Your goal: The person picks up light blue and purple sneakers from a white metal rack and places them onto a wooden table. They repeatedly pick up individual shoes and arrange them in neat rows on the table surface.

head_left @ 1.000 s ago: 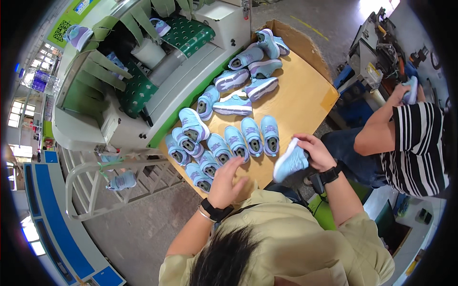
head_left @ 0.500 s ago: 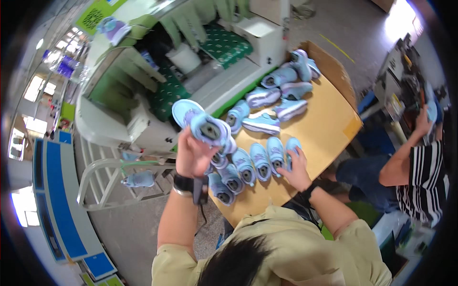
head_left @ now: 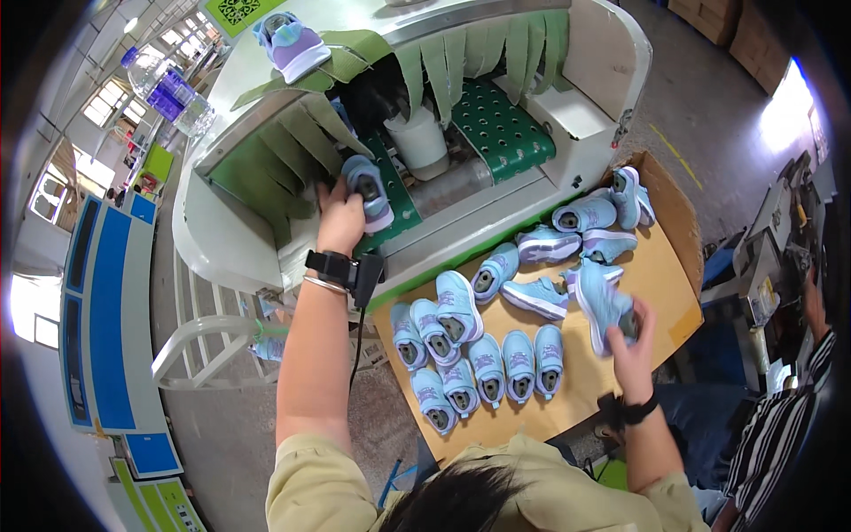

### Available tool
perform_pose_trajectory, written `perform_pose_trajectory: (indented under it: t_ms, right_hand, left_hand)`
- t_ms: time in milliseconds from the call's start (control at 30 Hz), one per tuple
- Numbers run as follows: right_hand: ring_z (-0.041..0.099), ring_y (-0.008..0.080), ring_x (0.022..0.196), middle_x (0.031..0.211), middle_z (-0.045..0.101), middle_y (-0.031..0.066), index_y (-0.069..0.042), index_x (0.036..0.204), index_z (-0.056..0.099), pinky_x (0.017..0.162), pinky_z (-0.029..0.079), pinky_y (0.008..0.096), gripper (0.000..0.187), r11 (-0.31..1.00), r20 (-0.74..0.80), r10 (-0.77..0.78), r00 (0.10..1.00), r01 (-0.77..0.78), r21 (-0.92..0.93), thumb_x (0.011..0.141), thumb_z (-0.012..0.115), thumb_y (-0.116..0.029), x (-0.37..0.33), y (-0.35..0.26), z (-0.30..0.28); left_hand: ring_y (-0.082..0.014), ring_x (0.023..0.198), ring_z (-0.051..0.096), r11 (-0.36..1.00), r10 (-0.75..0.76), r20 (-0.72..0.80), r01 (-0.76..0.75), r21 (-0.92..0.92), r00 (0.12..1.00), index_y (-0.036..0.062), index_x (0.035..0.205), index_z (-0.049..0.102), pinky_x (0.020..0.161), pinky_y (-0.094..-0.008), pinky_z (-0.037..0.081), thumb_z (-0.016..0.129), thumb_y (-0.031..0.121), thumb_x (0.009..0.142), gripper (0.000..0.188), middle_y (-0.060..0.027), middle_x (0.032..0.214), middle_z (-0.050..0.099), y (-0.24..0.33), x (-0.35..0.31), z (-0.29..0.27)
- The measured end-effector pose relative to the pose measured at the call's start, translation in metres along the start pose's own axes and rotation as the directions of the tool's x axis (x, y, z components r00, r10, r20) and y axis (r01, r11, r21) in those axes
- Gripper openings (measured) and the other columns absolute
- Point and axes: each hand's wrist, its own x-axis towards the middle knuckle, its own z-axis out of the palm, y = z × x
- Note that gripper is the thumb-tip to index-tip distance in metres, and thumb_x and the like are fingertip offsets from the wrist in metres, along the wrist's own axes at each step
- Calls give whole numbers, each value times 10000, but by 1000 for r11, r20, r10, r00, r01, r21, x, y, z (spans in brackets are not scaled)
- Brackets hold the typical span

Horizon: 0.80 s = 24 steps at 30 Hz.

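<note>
My left hand [head_left: 341, 220] is closed on a light-blue and lilac sneaker [head_left: 364, 179], at the left end of a green perforated belt [head_left: 503, 124] in the mouth of a white machine. Hanging fabric strips are just above and beside that sneaker. Over the right part of the table, my right hand [head_left: 633, 353] grips another light-blue sneaker [head_left: 601, 303], tilted with its sole partly showing. Several matching sneakers [head_left: 519, 363] stand in rows on the tan table [head_left: 612, 381], with grey inserts in their openings. Behind them more sneakers [head_left: 536, 297] lie on their sides or stand at angles.
The machine's white housing [head_left: 226, 239] borders the table. On its top sit a single sneaker [head_left: 291, 46] and a clear water bottle [head_left: 168, 93]. A cardboard panel [head_left: 669, 199] edges the table's far right. Metal rails [head_left: 199, 341] stand at left; a co-worker's striped sleeve [head_left: 780, 434] is at right.
My left hand has carried a sneaker from above the table forward onto the machine's belt. My right hand has left the near row, moved right and now lifts a sneaker. The view has shifted.
</note>
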Motion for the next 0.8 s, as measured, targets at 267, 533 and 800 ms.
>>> perform_pose_trajectory:
  t_ms: [267, 533, 800]
  right_hand:
    - [504, 412, 1308, 1417, 512, 240, -8, 1461, 427, 1130, 398, 438, 612, 723, -81, -682, 727, 655, -219, 915, 681, -119, 231, -106, 160]
    - [572, 391, 1163, 1514, 464, 187, -72, 1519, 396, 964, 454, 523, 721, 613, 302, -499, 812, 577, -540, 867, 686, -167, 167, -63, 155]
    - [634, 373, 1147, 1240, 657, 232, -26, 1339, 595, 977, 504, 418, 477, 941, 790, 280, 546, 8, -339, 968, 639, -324, -80, 58, -15]
  left_hand:
    - [-267, 1391, 470, 719, -126, 17, 103, -687, 992, -72, 1476, 450, 1161, -347, 336, 465, 110, 1038, 475, -196, 1527, 474, 75, -73, -18]
    - [-467, 1486, 291, 974, 218, 642, -206, -94, 736, 118, 1552, 408, 1180, -596, 254, 645, 288, 959, 660, -231, 1636, 287, 85, -279, -49]
    - [-433, 1528, 198, 881, 170, 786, -449, 149, 595, 261, 1572, 387, 1100, -723, 249, 761, 524, 819, 880, -258, 1668, 149, 53, -405, -35]
